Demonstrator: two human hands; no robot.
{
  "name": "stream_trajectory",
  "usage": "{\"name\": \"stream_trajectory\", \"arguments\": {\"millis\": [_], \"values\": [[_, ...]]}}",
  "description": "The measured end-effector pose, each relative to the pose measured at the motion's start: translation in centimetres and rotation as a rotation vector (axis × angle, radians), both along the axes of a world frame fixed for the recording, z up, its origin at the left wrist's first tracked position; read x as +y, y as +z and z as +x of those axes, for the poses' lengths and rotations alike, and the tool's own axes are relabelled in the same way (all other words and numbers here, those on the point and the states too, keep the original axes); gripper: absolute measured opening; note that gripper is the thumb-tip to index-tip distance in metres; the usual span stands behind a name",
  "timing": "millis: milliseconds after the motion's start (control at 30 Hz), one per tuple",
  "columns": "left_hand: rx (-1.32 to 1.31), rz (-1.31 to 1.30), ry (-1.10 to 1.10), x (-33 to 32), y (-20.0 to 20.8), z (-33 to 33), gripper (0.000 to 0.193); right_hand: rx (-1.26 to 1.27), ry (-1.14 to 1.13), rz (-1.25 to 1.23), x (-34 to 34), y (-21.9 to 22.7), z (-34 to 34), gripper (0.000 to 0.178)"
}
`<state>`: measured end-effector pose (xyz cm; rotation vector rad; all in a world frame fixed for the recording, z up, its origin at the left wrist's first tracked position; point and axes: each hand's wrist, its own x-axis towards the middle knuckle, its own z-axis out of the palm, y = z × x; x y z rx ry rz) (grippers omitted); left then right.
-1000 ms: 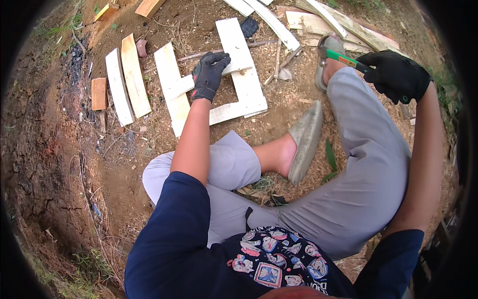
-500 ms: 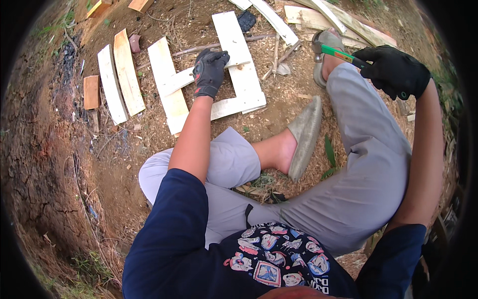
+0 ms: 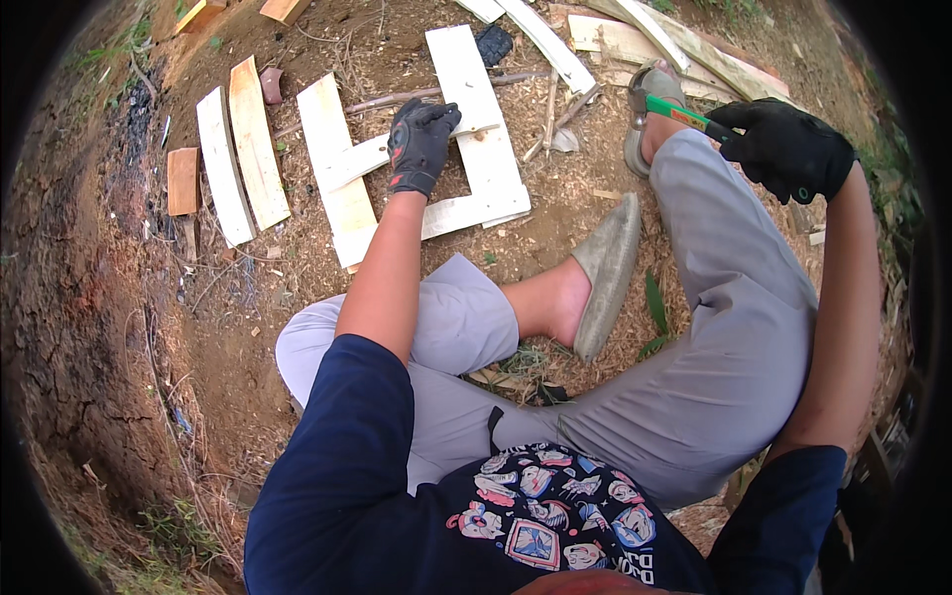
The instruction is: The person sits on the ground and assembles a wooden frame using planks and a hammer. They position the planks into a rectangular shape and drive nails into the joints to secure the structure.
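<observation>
My left hand [image 3: 420, 146], in a black glove, lies over the middle slat [image 3: 361, 160] of a wooden frame. Its fingers are closed together above the slat; what they pinch, if anything, is too small to make out. The slat crosses between two pale planks, the left plank [image 3: 332, 139] and the wider right plank [image 3: 486, 149]. A bottom slat [image 3: 459, 215] joins them nearer to me. In its black glove, my right hand [image 3: 790, 149] grips a hammer [image 3: 684, 111] by the green and black handle. The hammer's metal head is held above my right foot, apart from the frame.
Two loose boards [image 3: 257, 144] and a short brown block [image 3: 182, 181] lie left of the frame. More planks [image 3: 645, 45] are piled at the far right. A dark lump [image 3: 493, 45] and thin sticks lie beyond the frame. My sandalled foot [image 3: 605, 278] is on the shavings-strewn ground.
The hammer and my right hand have shifted very slightly, the head a little to the right and nearer. My left hand has edged a touch to the right, still over the slat.
</observation>
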<state>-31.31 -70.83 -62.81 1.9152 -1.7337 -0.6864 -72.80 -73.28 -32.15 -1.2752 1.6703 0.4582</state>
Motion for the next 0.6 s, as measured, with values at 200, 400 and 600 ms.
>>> {"name": "stream_trajectory", "arguments": {"millis": [200,400,600], "values": [[-0.034,0.025,-0.028,-0.3,0.3,-0.3,0.033,-0.035,-0.040,0.002,0.0,0.1,-0.7,0.053],[-0.041,-0.045,-0.031,-0.4,0.0,-0.6,0.031,-0.024,-0.066,-0.043,0.4,0.5,-0.2,0.050],[-0.022,0.002,-0.011,0.4,-0.1,0.1,0.030,0.002,0.034,-0.077,0.4,-1.0,1.1,0.050]]}}
